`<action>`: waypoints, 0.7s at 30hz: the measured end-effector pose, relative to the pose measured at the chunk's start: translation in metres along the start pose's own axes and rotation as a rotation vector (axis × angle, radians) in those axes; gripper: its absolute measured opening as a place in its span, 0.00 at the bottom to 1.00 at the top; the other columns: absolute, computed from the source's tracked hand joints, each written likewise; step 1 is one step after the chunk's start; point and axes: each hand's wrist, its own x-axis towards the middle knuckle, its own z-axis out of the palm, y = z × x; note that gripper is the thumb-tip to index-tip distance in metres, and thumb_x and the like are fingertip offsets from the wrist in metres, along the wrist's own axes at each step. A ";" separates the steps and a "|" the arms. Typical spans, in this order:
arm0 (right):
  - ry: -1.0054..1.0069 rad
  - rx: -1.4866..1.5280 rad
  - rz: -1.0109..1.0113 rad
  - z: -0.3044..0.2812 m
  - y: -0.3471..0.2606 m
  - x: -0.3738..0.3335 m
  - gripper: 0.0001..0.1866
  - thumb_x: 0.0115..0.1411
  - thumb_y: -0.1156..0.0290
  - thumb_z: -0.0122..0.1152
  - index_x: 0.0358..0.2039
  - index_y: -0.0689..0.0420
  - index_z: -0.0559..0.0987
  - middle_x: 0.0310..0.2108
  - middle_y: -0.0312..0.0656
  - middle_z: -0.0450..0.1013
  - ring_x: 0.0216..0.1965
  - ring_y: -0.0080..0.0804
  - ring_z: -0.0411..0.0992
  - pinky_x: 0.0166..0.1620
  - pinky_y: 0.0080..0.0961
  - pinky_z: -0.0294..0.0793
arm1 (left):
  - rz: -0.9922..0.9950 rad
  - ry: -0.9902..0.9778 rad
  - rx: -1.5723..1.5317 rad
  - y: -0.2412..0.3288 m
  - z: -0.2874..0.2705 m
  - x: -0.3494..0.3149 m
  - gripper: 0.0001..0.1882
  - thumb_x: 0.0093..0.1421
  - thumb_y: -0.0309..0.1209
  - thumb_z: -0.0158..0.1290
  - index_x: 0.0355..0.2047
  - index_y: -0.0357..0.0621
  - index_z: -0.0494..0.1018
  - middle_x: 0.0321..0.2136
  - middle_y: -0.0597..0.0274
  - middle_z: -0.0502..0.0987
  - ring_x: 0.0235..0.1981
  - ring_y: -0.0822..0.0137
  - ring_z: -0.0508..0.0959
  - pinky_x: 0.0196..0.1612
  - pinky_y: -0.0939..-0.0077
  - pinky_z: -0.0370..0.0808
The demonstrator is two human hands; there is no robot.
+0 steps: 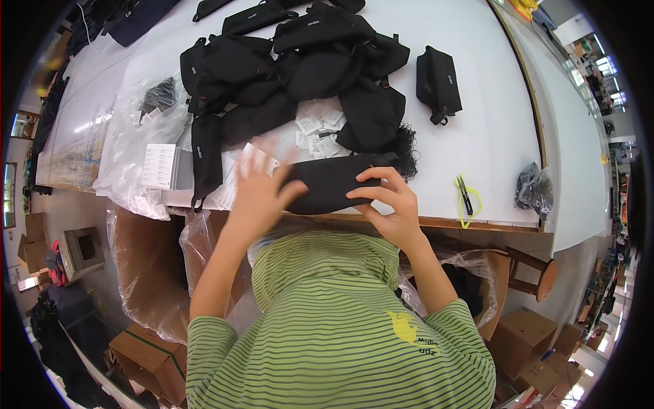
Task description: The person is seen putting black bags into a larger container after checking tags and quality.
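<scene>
A long black fabric pouch (330, 180) lies along the table's near edge in front of me. My right hand (394, 203) pinches its right end, thumb below and fingers on top. At the pouch's left end is my left hand (259, 194), its fingers spread and partly blurred, with the thumb against or just over the fabric. A white paper label (262, 155) shows behind its fingers; whether they touch is unclear. Beyond the pouch, loose white labels (320, 129) lie scattered. A bunch of black cords (407, 151) lies by its far right corner.
Black bags (320, 68) are heaped across the far middle, with a separate black pouch (438, 83) to their right. Clear plastic (126, 146) and a label stack (161, 165) lie left. Snips on a yellow cord (466, 198) lie right. Plastic-lined cartons (146, 266) stand below the edge.
</scene>
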 end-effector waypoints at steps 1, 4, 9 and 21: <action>0.008 -0.007 0.001 -0.001 0.003 0.002 0.15 0.41 0.86 0.65 0.31 0.56 0.83 0.43 0.39 0.69 0.37 0.28 0.72 0.34 0.19 0.73 | -0.187 0.147 0.180 -0.012 0.000 0.008 0.32 0.61 0.54 0.45 0.61 0.52 0.61 0.65 0.55 0.54 0.66 0.52 0.52 0.65 0.50 0.41; 0.114 0.003 0.001 -0.014 0.014 0.010 0.14 0.44 0.83 0.67 0.33 0.55 0.82 0.41 0.38 0.71 0.37 0.26 0.72 0.33 0.19 0.72 | -0.163 0.220 -0.120 -0.018 -0.012 0.003 0.29 0.63 0.47 0.45 0.62 0.49 0.60 0.64 0.54 0.55 0.64 0.52 0.54 0.64 0.55 0.44; 0.631 0.377 0.173 -0.070 0.058 0.066 0.12 0.54 0.80 0.64 0.41 0.64 0.77 0.41 0.41 0.72 0.28 0.27 0.74 0.34 0.18 0.73 | -0.188 0.254 -0.302 -0.014 -0.002 -0.015 0.26 0.62 0.38 0.48 0.60 0.47 0.62 0.63 0.54 0.55 0.62 0.50 0.56 0.62 0.56 0.49; 0.935 0.260 0.515 -0.136 0.224 0.097 0.25 0.51 0.71 0.68 0.50 0.63 0.73 0.43 0.48 0.69 0.31 0.32 0.74 0.33 0.23 0.77 | -0.441 0.236 -0.216 -0.050 0.046 -0.060 0.28 0.58 0.36 0.54 0.58 0.43 0.62 0.63 0.50 0.55 0.62 0.49 0.56 0.61 0.55 0.51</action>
